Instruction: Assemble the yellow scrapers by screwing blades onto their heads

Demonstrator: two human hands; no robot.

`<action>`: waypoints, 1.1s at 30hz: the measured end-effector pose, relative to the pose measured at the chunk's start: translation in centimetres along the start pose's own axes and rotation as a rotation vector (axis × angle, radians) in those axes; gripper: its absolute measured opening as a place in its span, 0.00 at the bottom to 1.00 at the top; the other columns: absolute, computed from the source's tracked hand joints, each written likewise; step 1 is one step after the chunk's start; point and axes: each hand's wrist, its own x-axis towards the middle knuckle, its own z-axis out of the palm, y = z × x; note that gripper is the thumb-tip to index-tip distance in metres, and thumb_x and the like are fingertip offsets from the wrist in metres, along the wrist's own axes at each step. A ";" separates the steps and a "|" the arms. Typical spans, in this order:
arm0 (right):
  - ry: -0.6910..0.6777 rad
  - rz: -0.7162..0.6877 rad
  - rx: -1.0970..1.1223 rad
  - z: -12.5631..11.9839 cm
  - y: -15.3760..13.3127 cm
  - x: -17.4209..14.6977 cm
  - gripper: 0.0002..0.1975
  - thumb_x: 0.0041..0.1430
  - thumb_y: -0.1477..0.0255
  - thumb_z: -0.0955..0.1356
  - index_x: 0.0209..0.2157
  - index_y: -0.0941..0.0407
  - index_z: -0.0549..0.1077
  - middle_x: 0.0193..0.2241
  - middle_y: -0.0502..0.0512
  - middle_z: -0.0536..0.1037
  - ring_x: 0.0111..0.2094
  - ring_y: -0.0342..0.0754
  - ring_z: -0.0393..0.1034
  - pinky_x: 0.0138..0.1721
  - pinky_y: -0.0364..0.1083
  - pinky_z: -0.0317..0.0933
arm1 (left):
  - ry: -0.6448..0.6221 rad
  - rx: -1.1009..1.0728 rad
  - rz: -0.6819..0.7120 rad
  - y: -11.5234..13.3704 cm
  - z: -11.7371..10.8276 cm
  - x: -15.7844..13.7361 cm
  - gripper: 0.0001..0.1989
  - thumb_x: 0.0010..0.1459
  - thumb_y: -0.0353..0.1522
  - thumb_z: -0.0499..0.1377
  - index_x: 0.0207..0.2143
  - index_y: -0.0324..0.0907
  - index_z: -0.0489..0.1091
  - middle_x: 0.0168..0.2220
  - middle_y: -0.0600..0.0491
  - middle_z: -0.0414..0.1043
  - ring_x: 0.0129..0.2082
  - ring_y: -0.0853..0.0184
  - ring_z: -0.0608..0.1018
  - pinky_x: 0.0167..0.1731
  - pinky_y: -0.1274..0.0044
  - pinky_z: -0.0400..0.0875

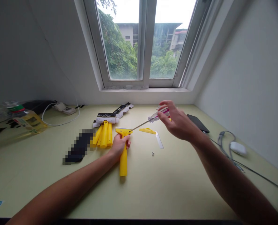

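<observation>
My left hand (119, 145) is wrapped round the neck of a yellow scraper (123, 164), its handle pointing toward me. A thin metal blade edge runs along the top of the scraper's head. In my right hand (181, 125) is a screwdriver (141, 125) with a clear handle, gripped by thumb and fingers. Its shaft slants down to the left, and its tip meets the right end of the scraper's head. Beyond that lie a loose yellow clamp piece (148, 131) and a flat metal blade (159, 140). Small screws (153, 153) rest nearer to me.
Several yellow scrapers (103, 137) with black-and-white card sleeves lie at the left, beside a blurred-out dark object (79, 150). Farther left is a bottle (30, 120) of yellow liquid. A black flat device (198, 123), grey cable (230, 153) and white case (238, 148) are at the right.
</observation>
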 end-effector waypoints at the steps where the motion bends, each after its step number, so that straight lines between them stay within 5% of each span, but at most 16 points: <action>1: -0.066 -0.062 0.072 -0.1 0.1 0.0 0.18 0.63 0.61 0.61 0.52 0.53 0.62 0.41 0.59 0.78 0.34 0.50 0.74 0.36 0.49 0.65 | 0.002 -0.004 0.002 0.0 0.0 0.0 0.12 0.47 0.32 0.62 0.34 0.37 0.64 0.18 0.60 0.63 0.14 0.77 0.64 0.14 0.84 0.56; 3: -0.111 -0.113 0.117 -0.4 0.1 0.0 0.18 0.63 0.62 0.62 0.52 0.53 0.63 0.41 0.58 0.78 0.34 0.49 0.74 0.36 0.47 0.65 | -0.016 -0.002 0.006 0.0 0.0 -0.1 0.13 0.47 0.33 0.62 0.34 0.37 0.64 0.18 0.60 0.64 0.14 0.77 0.64 0.13 0.84 0.56; 7: 0.034 0.037 -0.044 -0.7 0.3 0.1 0.15 0.62 0.58 0.62 0.39 0.55 0.69 0.25 0.53 0.78 0.26 0.48 0.72 0.32 0.47 0.63 | -0.030 0.009 0.010 -0.1 0.1 -0.2 0.13 0.47 0.33 0.62 0.34 0.37 0.65 0.17 0.60 0.63 0.13 0.77 0.63 0.13 0.84 0.55; 11: -0.177 -0.075 0.181 -0.7 0.8 0.2 0.16 0.62 0.61 0.63 0.49 0.53 0.64 0.40 0.56 0.79 0.32 0.47 0.74 0.33 0.45 0.65 | 0.000 -0.017 0.014 -0.1 0.0 -0.1 0.13 0.46 0.33 0.63 0.34 0.38 0.65 0.18 0.60 0.63 0.14 0.77 0.64 0.13 0.84 0.56; 16: 0.036 0.085 -0.028 -0.1 1.2 0.3 0.17 0.61 0.55 0.63 0.35 0.55 0.68 0.26 0.54 0.78 0.24 0.47 0.71 0.29 0.45 0.63 | -0.026 0.018 0.037 -0.2 -0.1 0.1 0.12 0.47 0.33 0.62 0.34 0.37 0.65 0.17 0.60 0.63 0.14 0.76 0.64 0.13 0.83 0.56; 21: -0.130 -0.056 0.218 0.1 1.3 0.2 0.17 0.62 0.59 0.63 0.49 0.53 0.62 0.39 0.57 0.78 0.31 0.46 0.73 0.33 0.45 0.65 | -0.010 0.022 0.028 -0.2 -0.2 0.0 0.12 0.47 0.33 0.61 0.33 0.37 0.64 0.17 0.60 0.63 0.13 0.77 0.63 0.13 0.83 0.56; 26: 0.064 0.025 -0.014 -0.2 1.0 0.3 0.16 0.61 0.56 0.63 0.37 0.55 0.68 0.27 0.54 0.78 0.26 0.48 0.72 0.31 0.46 0.64 | -0.030 0.019 0.006 0.0 -0.1 -0.2 0.11 0.47 0.34 0.62 0.30 0.38 0.63 0.15 0.60 0.62 0.12 0.77 0.62 0.13 0.83 0.53; 30: -0.094 -0.091 0.078 -0.8 1.1 0.2 0.17 0.63 0.61 0.61 0.50 0.54 0.64 0.39 0.57 0.79 0.35 0.49 0.75 0.34 0.46 0.66 | -0.036 0.017 0.002 0.0 -0.2 -0.2 0.11 0.48 0.34 0.61 0.29 0.38 0.63 0.14 0.59 0.62 0.12 0.77 0.61 0.13 0.83 0.52; 33: -0.011 -0.050 -0.031 -1.1 0.9 0.1 0.15 0.62 0.58 0.62 0.42 0.55 0.69 0.29 0.54 0.79 0.28 0.49 0.74 0.32 0.46 0.65 | -0.060 0.033 0.007 -0.2 -0.2 -0.1 0.10 0.49 0.34 0.61 0.31 0.38 0.64 0.15 0.59 0.63 0.12 0.76 0.62 0.13 0.83 0.54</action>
